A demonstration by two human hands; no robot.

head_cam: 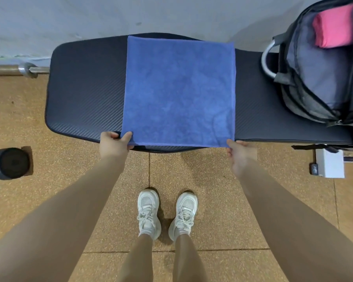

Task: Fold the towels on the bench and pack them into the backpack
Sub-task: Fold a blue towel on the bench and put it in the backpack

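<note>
Across the middle of the long black padded worktop point(80, 94) lies a square blue terry towel point(178, 92), spread flat and smooth, its far edge at the wall side of the pad and its near edge hanging just over the side closest to the person. Laying it out flat like this looks meant to square the corners before a fold, so the halves will meet cleanly. To the right of the towel, on the same worktop, stands a grey backpack with black trim point(322, 78), its main compartment unzipped and gaping towards the towel; a rolled or folded pink towel point(334, 27) already sits inside near the top, which suggests one piece is packed and the blue one is next. The left hand point(113, 144) pinches the towel's near left corner, thumb on top of the cloth and fingers curled beneath its edge. The right hand point(239, 153) holds the near right corner in a similar pinch, though its fingertips are mostly hidden under the fabric. Both grips sit right at the corners, probably so the near edge can be lifted and carried over to the far edge in one even fold. Left of the towel, well beyond the worktop's end, a dark round weight point(10, 162) rests on the cork-coloured floor.
</note>
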